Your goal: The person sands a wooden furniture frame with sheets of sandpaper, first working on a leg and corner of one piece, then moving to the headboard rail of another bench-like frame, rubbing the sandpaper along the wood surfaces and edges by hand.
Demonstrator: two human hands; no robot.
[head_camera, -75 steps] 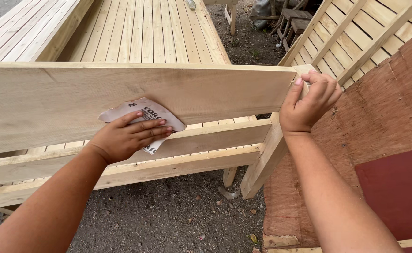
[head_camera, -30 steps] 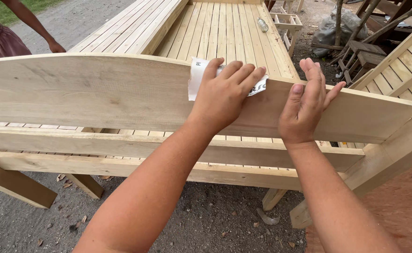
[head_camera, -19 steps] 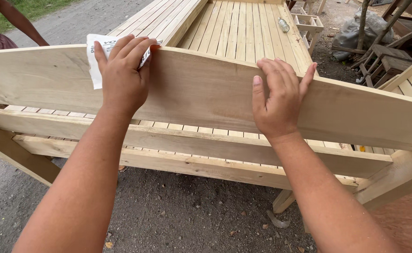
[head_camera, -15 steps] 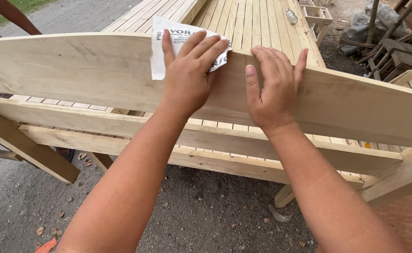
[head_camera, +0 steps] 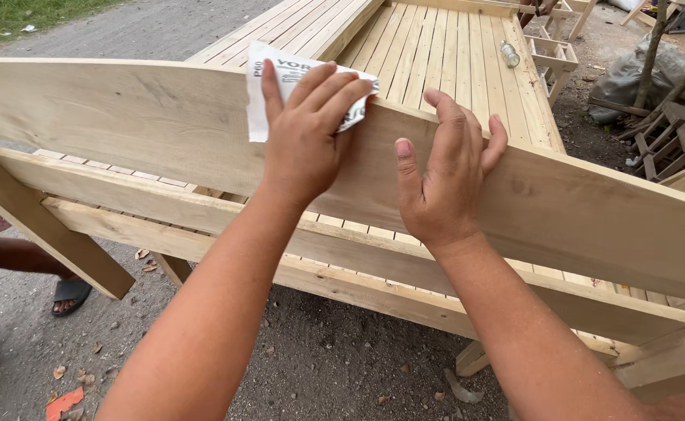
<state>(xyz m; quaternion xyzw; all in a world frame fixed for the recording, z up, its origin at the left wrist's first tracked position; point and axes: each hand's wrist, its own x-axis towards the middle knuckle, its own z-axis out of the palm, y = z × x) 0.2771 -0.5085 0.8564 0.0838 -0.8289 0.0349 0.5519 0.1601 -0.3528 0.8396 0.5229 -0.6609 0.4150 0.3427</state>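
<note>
On the top edge of a pale wooden board (head_camera: 124,125) — the left hand (head_camera: 307,132) presses white sandpaper (head_camera: 280,82), slid back right from moments ago, fingers clamped flat on it — the right hand (head_camera: 444,183) braces beside, fingers spread.

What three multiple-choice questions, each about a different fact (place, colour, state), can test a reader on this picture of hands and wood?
1. Where does the sandpaper sheet lie?
A. on the ground
B. over the top edge of the plank
C. beside the bottle

2. What colour is the plank?
A. pale yellow
B. dark red
C. grey

3. How is the right hand?
A. closed in a fist
B. spread open on the plank
C. lifted off the wood

Answers: 1 B, the left hand presses it there; 2 A, bare light wood; 3 B, fingers hooked over the edge.
</note>
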